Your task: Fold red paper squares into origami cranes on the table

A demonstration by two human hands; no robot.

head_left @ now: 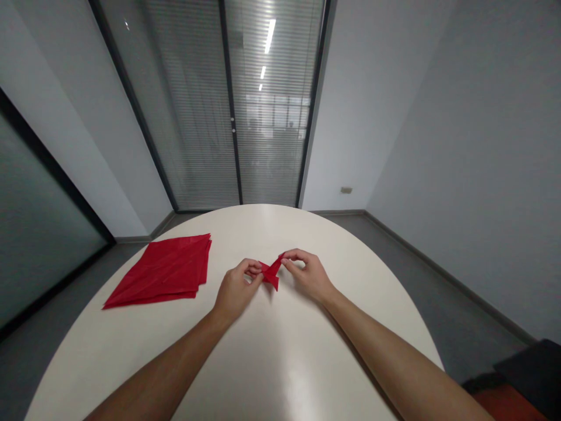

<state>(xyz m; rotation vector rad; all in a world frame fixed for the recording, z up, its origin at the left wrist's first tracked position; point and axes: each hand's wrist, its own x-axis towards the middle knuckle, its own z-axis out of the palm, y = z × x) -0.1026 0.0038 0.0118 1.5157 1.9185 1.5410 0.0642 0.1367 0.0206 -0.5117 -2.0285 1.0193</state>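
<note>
A small folded piece of red paper [272, 273] is held just above the middle of the round white table [272, 351]. My left hand [236, 289] pinches its left end with curled fingers. My right hand [307, 273] pinches its upper right tip between thumb and forefinger. Both forearms reach in from the bottom of the view. A stack of flat red paper sheets [164, 271] lies on the table to the left of my left hand, apart from it.
Glass doors with blinds [232, 117] stand beyond the table's far edge. Grey floor surrounds the table. A dark object with a red surface [521, 386] sits at the lower right corner.
</note>
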